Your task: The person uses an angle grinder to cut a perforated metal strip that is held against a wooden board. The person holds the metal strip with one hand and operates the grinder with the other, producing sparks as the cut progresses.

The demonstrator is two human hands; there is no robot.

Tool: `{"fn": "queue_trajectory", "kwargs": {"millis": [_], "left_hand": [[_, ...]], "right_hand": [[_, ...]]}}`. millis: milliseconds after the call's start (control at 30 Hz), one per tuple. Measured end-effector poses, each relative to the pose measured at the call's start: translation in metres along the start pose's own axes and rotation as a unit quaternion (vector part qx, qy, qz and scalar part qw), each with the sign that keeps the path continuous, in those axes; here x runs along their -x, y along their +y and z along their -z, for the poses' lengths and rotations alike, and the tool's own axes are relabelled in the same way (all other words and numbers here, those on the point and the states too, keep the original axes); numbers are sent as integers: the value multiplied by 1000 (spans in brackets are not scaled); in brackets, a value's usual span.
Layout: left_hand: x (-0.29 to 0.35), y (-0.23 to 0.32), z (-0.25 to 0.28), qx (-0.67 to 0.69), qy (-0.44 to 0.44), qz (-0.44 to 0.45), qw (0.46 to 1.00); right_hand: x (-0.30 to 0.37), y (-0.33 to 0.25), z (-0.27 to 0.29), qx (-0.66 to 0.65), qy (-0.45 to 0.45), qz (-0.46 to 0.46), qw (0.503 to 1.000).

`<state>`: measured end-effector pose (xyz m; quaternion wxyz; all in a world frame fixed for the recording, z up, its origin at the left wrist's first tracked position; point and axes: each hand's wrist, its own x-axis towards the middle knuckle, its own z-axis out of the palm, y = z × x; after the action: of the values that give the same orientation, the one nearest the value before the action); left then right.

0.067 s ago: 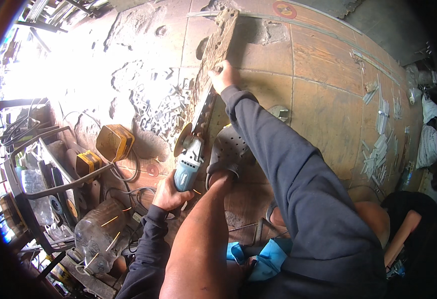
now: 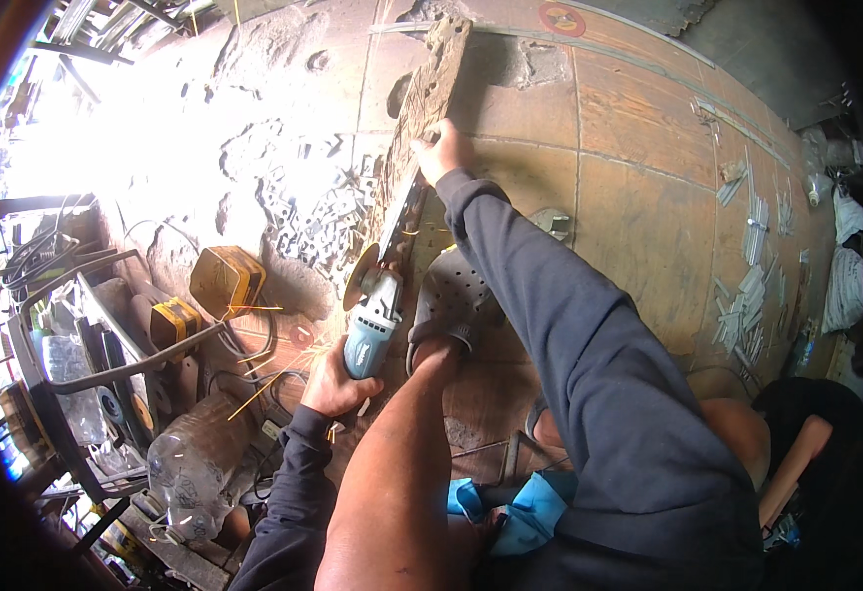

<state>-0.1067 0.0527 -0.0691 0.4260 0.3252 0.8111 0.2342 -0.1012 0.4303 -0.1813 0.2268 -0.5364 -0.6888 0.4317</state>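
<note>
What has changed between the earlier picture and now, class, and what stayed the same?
Only the sparks visibly changed: the streaks over the clear plastic bottle are mostly gone, and new ones show higher up, between the left hand and the yellow-edged container. Nothing was taken hold of or let go. The left hand still holds the angle grinder, and the right hand still rests on the worn board.

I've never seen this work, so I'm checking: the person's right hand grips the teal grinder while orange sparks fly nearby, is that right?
Not quite: the left hand grips the teal grinder, as the head view shows; the right hand is farther forward, at the wooden board. Orange sparks do fly nearby.
</note>
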Motion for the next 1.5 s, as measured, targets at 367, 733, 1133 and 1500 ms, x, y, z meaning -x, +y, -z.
{"fn": "queue_trajectory", "kwargs": {"millis": [367, 733, 1133, 1500], "left_hand": [[2, -3, 0, -13, -9, 24, 1000], [5, -3, -1, -19, 2, 33, 999], [3, -4, -3, -4, -1, 29, 1000], [3, 0, -2, 13, -10, 31, 999]], "right_hand": [[1, 0, 1, -22, -11, -7, 1000], [-1, 2, 1, -28, -13, -6, 1000], [-1, 3, -2, -27, -5, -7, 1000], [-4, 9, -9, -59, -2, 15, 998]]}}
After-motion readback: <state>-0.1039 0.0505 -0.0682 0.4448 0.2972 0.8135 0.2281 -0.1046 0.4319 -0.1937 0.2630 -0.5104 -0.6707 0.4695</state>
